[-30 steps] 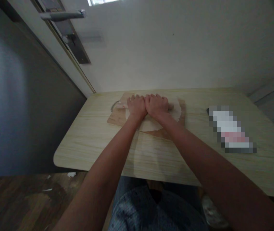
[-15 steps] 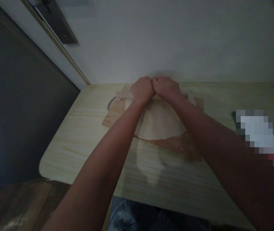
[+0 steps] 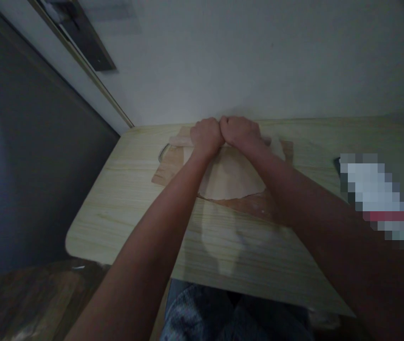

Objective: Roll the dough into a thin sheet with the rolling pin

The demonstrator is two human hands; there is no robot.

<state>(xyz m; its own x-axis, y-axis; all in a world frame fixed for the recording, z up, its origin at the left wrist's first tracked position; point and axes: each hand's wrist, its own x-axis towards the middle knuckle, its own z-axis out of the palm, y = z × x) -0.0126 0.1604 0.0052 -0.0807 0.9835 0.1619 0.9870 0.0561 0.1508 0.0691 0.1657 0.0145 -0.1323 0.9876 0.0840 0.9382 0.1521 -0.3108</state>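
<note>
My left hand (image 3: pixel 207 135) and my right hand (image 3: pixel 239 130) are side by side and touching, both closed round a pale wooden rolling pin (image 3: pixel 180 141). The pin's ends stick out past each hand. Beneath it lies a broad, thin sheet of pale dough (image 3: pixel 235 177), rounded at its near edge. The dough covers most of a brown wooden board (image 3: pixel 168 168), whose corners show around it. At the board's left side is a metal handle (image 3: pixel 162 152). My forearms hide parts of the dough and board.
The board rests on a light wood-grain table (image 3: pixel 109 199) against a pale wall (image 3: pixel 259 61). To the right lies a dark-edged flat object (image 3: pixel 375 184), its face blurred into blocks. A door handle plate (image 3: pixel 93 42) is at the upper left.
Both hands still grip the rolling pin at the far part of the dough, with little visible shift against the board. The view has tilted slightly, showing more of the table's right side.
</note>
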